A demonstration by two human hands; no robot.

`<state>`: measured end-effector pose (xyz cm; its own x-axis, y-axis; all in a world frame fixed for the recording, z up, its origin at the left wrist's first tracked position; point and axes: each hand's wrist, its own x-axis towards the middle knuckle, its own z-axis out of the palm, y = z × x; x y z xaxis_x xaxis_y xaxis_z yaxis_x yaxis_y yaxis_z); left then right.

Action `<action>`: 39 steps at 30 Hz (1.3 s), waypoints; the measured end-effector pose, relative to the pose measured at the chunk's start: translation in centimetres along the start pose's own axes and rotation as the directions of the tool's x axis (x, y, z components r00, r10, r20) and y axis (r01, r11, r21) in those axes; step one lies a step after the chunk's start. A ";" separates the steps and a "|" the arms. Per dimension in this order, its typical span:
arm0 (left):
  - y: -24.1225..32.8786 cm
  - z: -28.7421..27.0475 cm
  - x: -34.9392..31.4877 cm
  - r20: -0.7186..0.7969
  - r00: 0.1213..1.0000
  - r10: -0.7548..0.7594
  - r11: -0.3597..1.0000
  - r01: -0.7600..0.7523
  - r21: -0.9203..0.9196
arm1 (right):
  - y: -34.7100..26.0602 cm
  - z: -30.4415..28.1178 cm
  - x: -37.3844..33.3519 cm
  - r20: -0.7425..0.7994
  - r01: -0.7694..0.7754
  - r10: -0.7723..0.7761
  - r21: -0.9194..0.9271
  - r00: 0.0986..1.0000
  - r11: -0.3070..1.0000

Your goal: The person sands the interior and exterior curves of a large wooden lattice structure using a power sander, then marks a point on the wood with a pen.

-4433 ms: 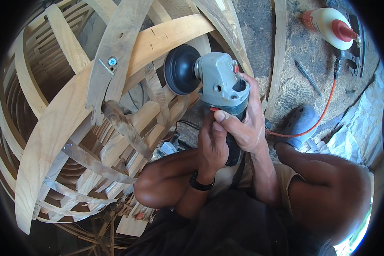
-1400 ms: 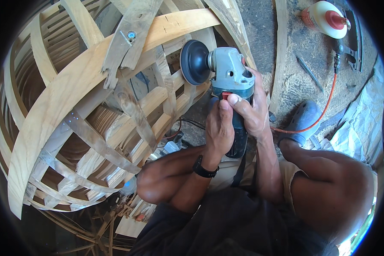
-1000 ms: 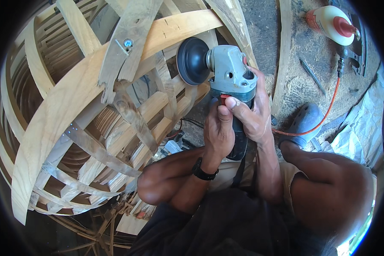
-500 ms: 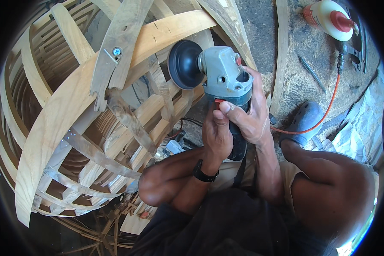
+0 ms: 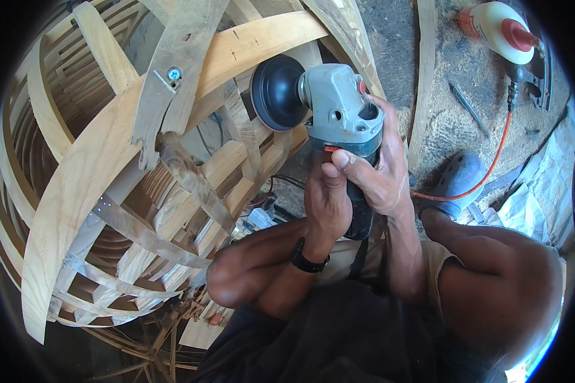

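Both my hands are wrapped round an angle grinder (image 5: 345, 105) with a grey metal head, a dark body and a round black backing pad (image 5: 276, 92). My left hand (image 5: 328, 204) grips the body from the left, thumb upward. Farther up on the right side, my right hand (image 5: 386, 172) closes round it, its thumb by the red switch (image 5: 331, 149). The pad faces left, close to a curved wooden strip (image 5: 102, 166) of a large slatted wooden frame (image 5: 172, 217). Whether pad and wood touch, I cannot tell.
A weathered board (image 5: 184, 70) is screwed across the frame. On the dusty floor at right lie a white bottle with a red cap (image 5: 499, 33), a thin dark tool (image 5: 469, 110) and an orange cord (image 5: 499, 150). A grey clog (image 5: 459, 182) is on my foot.
The grinder and both hands have shifted very slightly in the picture, with the head tilted a little. My grip is unchanged.
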<state>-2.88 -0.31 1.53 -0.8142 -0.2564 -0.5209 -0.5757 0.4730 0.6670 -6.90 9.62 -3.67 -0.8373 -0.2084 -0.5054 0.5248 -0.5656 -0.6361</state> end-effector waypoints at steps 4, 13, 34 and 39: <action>-0.1 0.1 0.1 -0.013 1.000 0.021 1.000 -0.022 -0.014 | 0.4 0.0 0.2 0.002 0.021 -0.021 -0.021 1.000 1.000; -1.0 -0.4 -0.6 -0.020 1.000 0.005 1.000 -0.005 -0.009 | 1.4 0.3 -0.5 0.018 0.023 -0.023 0.000 1.000 1.000; -2.2 -2.0 -2.5 0.077 0.977 0.197 0.973 -0.204 0.109 | -0.2 1.5 -1.7 0.056 0.084 -0.083 -0.016 0.995 0.996; -0.8 -2.1 -2.5 -0.010 0.979 0.202 0.932 -0.189 0.309 | -0.4 2.0 -1.8 0.100 0.131 -0.125 -0.056 0.987 0.990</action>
<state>-0.56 -1.89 3.40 -0.9146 -0.1638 -0.3697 -0.3589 0.7501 0.5555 -5.89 8.64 -1.36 -0.9076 -0.2142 -0.3612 0.4180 -0.5424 -0.7287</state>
